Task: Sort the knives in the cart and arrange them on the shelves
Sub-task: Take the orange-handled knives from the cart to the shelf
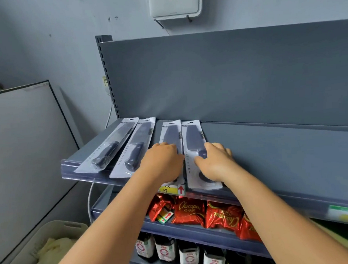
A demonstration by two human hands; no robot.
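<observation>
We find four packaged knives on the top shelf at frame centre; the left hand lies on the third knife and the right hand on the fourth knife, fingers loosely bent and pressing, not gripping. We judge the step to be aligning this pair. Next, both need squaring with the two angled knives at left.

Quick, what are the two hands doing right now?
Left hand: open, resting on the third knife pack.
Right hand: open, fingers resting on the fourth knife pack.
</observation>
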